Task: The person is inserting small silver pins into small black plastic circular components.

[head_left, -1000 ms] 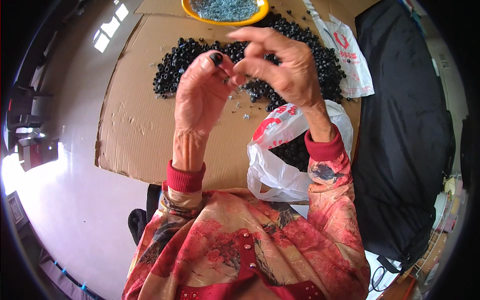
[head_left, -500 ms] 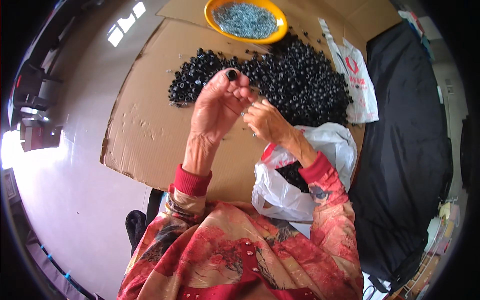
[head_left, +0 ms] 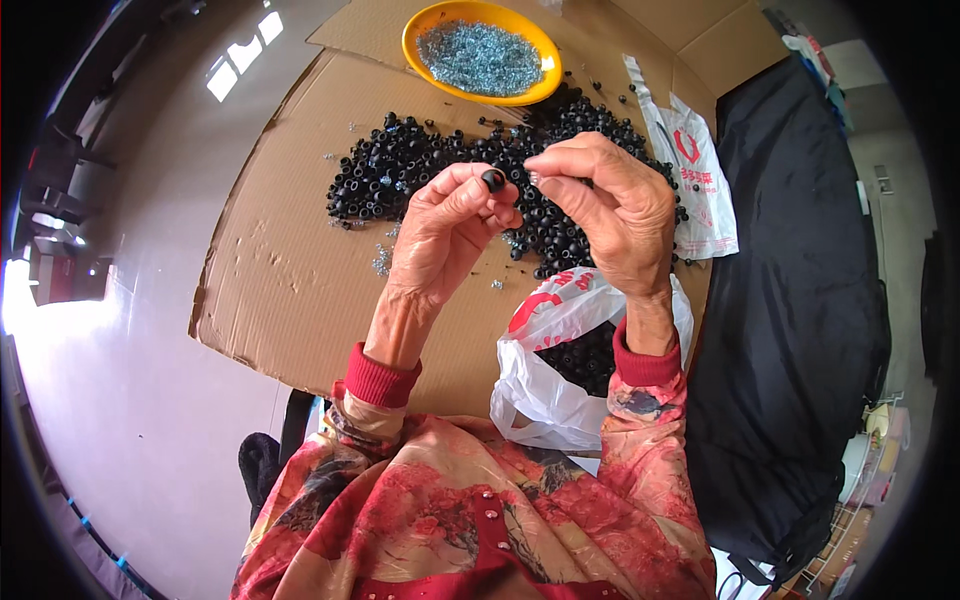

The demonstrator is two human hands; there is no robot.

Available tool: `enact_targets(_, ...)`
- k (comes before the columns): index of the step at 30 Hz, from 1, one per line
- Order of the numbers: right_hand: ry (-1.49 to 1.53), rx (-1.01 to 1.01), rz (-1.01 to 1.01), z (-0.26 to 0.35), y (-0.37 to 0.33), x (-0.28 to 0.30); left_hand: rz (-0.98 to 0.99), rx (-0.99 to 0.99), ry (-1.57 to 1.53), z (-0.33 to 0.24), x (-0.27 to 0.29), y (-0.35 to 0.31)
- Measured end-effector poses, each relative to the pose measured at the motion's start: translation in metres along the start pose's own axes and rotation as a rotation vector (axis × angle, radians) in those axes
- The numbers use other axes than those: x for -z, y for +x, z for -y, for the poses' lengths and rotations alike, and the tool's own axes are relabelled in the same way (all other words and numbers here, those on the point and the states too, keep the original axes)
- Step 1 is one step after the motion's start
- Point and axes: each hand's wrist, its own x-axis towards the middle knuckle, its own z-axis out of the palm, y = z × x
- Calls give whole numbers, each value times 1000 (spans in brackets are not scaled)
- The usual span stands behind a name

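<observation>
My left hand [head_left: 445, 225] is raised over the cardboard and pinches a small black plastic cap [head_left: 493, 180] at its fingertips. My right hand [head_left: 610, 205] is level with it on the right, its fingers pinched on a tiny silvery screw [head_left: 533, 179] close to the cap. Behind both hands lies a heap of black caps [head_left: 420, 165] on the cardboard sheet [head_left: 290, 270]. Below my right wrist, a white plastic bag [head_left: 540, 385] stands open with more black caps inside.
A yellow bowl [head_left: 425, 30] full of silvery screws sits at the far edge of the cardboard. A flat white bag with red print [head_left: 695, 165] lies to the right. A black cloth [head_left: 800, 300] covers the right side. A shiny floor [head_left: 120, 330] lies on the left.
My right hand dropped low toward the white bag, then came back up level with the left. It now pinches a screw beside the cap. The view shifted slightly.
</observation>
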Motion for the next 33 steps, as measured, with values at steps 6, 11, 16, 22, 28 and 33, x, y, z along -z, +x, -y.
enact_targets(6,-64,51,61,8,5,-8,-27,-30,109,-3,-8,-6)
enact_targets(11,-96,33,119,13,7,-8,-60,-40,146,-3,-11,-13)
enact_targets(16,87,-130,256,6,17,-4,-70,-21,149,-2,-11,-13)
enact_targets(22,-9,34,227,4,24,-11,2,-67,53,-10,-14,-7)
enact_targets(28,-96,206,296,-10,25,-13,13,-45,149,-15,-4,-7)
enact_targets(33,-6,-85,127,-33,12,-5,-4,-116,185,-17,-1,-6)
